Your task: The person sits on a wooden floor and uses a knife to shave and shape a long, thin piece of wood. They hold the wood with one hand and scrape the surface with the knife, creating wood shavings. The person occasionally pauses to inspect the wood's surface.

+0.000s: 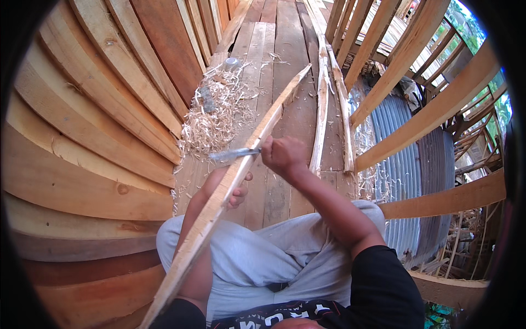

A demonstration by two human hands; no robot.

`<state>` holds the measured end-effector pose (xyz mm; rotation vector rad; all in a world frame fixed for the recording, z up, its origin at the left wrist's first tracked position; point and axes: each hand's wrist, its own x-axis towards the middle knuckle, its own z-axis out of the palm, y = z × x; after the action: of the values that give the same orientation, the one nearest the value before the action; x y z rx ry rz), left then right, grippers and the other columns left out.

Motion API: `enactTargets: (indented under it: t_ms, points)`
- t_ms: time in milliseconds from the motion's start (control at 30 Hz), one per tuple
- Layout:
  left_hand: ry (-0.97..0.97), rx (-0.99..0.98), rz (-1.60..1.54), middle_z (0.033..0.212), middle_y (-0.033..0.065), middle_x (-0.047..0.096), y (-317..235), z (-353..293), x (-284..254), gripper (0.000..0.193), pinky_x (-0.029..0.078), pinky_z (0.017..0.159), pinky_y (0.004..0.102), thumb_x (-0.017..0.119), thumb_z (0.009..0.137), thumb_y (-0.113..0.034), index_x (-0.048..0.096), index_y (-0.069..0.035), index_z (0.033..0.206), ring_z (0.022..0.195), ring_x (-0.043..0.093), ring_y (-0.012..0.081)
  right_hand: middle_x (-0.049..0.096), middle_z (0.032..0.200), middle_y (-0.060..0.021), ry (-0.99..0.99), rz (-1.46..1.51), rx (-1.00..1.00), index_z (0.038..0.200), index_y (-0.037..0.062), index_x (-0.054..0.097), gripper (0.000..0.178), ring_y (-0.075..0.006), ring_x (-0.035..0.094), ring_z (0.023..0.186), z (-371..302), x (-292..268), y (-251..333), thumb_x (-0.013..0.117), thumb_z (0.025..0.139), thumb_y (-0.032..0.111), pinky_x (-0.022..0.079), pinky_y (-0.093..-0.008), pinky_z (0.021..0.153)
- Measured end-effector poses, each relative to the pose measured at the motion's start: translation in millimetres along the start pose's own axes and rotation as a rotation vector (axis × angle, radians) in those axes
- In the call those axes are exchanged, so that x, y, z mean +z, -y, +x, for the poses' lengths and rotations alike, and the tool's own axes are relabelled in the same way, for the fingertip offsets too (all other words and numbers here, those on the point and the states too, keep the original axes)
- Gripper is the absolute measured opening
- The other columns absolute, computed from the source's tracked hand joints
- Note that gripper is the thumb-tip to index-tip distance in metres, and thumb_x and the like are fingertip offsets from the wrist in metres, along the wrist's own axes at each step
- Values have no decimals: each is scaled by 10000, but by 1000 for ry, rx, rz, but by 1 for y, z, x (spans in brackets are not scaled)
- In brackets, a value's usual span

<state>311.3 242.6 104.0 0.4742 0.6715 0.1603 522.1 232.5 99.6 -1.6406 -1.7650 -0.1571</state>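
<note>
A long, pale wooden strip [200, 223] runs diagonally from low by my left arm up to a pointed far end over the floorboards. My left hand [210, 183] is wrapped round its middle from below, with fingertips showing on the right side. My right hand [286, 157], just beyond and to the right, is closed on a knife's handle, which the fist mostly hides. The knife blade [227, 155] points left and lies across the strip, touching or very near its upper face. The strip rests across my crossed legs or just above them; which, I cannot tell.
Wood shavings [211, 123] heap on the plank floor [257, 60] beside the left board wall [104, 131], with a clear cup or jar [230, 63] among them. More long strips [322, 104] lie to the right. Upright slats [433, 131] edge the right side, above corrugated metal sheets [402, 164].
</note>
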Motion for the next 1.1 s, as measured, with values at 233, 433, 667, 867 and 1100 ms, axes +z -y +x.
enactTargets:
  t_ms: [233,433,667,867,1100]
  points:
    - [53,-56,-189,569,51,497,1,-4,2,408,387,360,263,378,1006,-468,543,-96,1033,405,483,154,552,490,-207,118,-17,160,499,28,594,525,-386,559,410,-12,-3,9,441,939,271,475,-492,469]
    - [43,-46,-132,561,47,492,3,-5,0,406,394,355,260,386,998,-472,542,-98,1028,398,480,154,525,471,-190,54,-11,41,499,72,554,466,-364,560,410,-9,8,-21,471,921,250,457,-489,441]
    - [79,-30,-112,599,35,492,3,-4,-6,399,391,386,260,369,997,-467,525,-104,1050,443,496,148,568,479,-148,123,-88,90,525,70,604,470,-336,586,414,0,5,-10,480,927,282,482,-461,440]
    - [61,-3,-77,588,27,480,2,-4,-1,378,395,371,275,374,996,-440,525,-98,1052,428,501,155,551,470,-137,13,-92,22,514,107,556,437,-336,555,391,-12,19,-19,466,907,274,464,-458,412]
    - [100,-43,-113,584,33,478,0,-3,-7,347,406,366,284,382,998,-406,528,-96,1053,422,508,169,525,476,-83,-142,-83,-110,553,133,554,348,-272,543,410,-8,27,-35,511,877,251,450,-413,426]
